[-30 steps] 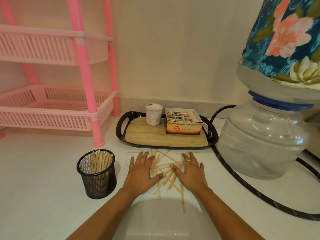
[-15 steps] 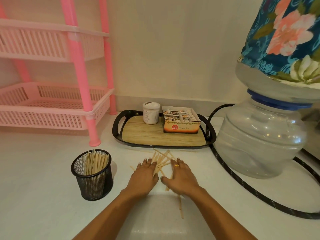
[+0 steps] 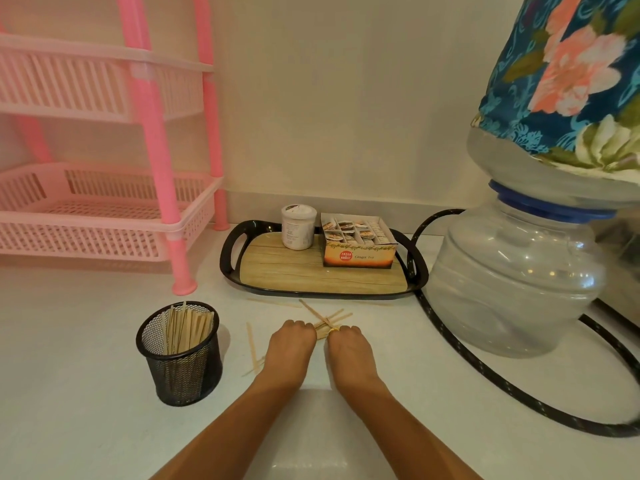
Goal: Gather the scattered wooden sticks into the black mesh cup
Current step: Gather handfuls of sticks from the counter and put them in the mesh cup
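Left hand [image 3: 292, 344], right hand [image 3: 346, 348]: knuckles up, side by side, fingers curled onto wooden sticks [image 3: 327, 319]; firmness of hold not discernible. Stick ends fanning toward 1 o'clock; strays [image 3: 252, 348] at 9 o'clock, lying 12-to-6. Black mesh cup [image 3: 181, 355], part-filled: 9 o'clock, nearer left hand.

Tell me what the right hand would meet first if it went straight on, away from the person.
Probably the loose sticks just past the right hand; beyond them, the tray edge. Depth is hard to judge.
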{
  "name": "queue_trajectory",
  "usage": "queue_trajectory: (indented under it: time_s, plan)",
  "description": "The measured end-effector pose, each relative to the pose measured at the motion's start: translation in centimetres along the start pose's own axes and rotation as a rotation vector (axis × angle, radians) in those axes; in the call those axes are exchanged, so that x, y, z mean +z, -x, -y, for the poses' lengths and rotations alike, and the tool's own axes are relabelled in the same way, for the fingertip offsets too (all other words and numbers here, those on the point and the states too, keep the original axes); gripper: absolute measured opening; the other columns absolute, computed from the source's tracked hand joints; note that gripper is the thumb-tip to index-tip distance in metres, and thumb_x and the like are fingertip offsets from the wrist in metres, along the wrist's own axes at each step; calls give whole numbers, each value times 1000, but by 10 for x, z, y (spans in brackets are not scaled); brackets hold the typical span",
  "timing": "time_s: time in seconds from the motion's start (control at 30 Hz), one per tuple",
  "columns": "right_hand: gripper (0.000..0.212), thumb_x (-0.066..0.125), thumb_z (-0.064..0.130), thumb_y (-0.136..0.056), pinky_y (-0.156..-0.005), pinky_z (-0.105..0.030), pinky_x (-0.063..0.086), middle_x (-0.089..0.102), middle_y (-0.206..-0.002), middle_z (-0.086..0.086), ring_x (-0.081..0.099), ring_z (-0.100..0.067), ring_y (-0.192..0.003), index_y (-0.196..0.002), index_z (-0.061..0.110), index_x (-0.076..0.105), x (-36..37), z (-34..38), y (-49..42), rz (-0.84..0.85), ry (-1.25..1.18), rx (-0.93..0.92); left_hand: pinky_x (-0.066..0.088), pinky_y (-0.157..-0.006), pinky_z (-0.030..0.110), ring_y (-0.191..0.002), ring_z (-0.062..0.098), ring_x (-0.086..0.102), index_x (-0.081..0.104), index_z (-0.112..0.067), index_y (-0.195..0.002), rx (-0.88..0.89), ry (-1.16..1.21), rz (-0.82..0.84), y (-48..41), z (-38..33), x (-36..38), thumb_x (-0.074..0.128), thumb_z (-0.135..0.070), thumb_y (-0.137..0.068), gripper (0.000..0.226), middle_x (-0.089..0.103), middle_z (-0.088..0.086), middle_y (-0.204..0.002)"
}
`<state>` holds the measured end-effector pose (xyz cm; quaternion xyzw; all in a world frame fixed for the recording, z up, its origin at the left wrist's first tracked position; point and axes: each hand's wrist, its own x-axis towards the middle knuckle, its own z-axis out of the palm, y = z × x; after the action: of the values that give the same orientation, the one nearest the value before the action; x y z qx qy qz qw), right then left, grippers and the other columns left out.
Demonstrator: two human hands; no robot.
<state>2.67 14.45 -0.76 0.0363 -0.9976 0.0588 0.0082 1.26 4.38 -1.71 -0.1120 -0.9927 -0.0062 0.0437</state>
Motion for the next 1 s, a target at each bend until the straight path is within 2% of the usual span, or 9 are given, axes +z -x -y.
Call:
queue_trajectory:
  time_s: [0.27,0.4,0.5,0.57,0.63,0.7,0.8,0.9,1.0]
  plan:
    - [29,52,3,-90,-91,-28,44,59,-121,-14,57,-25,-110,-118,7,53,-11,0,-6,5,-189,120,44,-91,31,-113,28,48,48,-1,-122,-17,11,9,-3,-4,-3,45,2,-91,31,53,17,-122]
    - [24,57,4,-84,-87,-26,45,59,-119,-13,57,-24,-109,-95,19,41,-11,-1,-5,42,-402,230,43,-92,32,-113,28,49,41,-3,-125,-52,73,33,-4,-3,-4,43,-1,-92,33,50,16,-125]
    - [20,56,8,-85,-82,-26,44,57,-120,-13,57,-25,-108,-102,14,47,-11,1,-6,80,-468,262,43,-93,33,-115,28,47,38,-3,-126,-72,120,61,-3,-3,-4,45,-3,-90,37,48,15,-127]
    - [15,54,10,-87,-73,-24,40,58,-113,-10,57,-21,-96,-98,14,44,-9,1,-7,83,-543,291,43,-93,33,-114,28,46,37,-3,-126,-79,138,70,-3,-2,-4,48,-3,-88,40,48,15,-126]
    - [11,48,9,-89,-63,-17,39,55,-92,-2,52,-13,-77,-91,14,39,-6,0,-7,47,-691,299,43,-92,33,-112,28,48,39,-3,-125,-78,185,75,-4,-2,-5,47,-6,-89,37,50,15,-125]
    - [9,43,6,-91,-51,-14,36,50,-78,4,46,-6,-64,-88,14,39,-3,0,-5,-13,-878,324,44,-88,32,-108,29,52,43,-3,-120,-111,317,90,-6,-2,-8,40,-8,-92,29,54,15,-121]
    - [13,37,3,-92,-51,-19,37,60,-84,-9,47,-12,-60,-86,14,40,3,1,-3,-111,-1174,417,46,-83,33,-102,28,58,48,-4,-115,-186,583,84,-7,-4,-13,32,-13,-96,26,59,15,-115]
    - [14,32,2,-93,-41,-21,32,62,-79,-11,41,-14,-50,-91,15,38,4,2,-6,-150,-1436,493,45,-80,36,-97,27,58,51,-5,-114,-232,894,81,-4,-10,-14,30,-15,-96,30,59,14,-113]
    - [10,39,17,-97,-42,-22,31,58,-68,-7,42,-12,-47,-103,9,43,2,4,-9,-171,-1639,546,45,-78,41,-82,25,55,55,-3,-110,-287,1198,83,-1,-17,-20,30,-13,-96,30,58,25,-106]
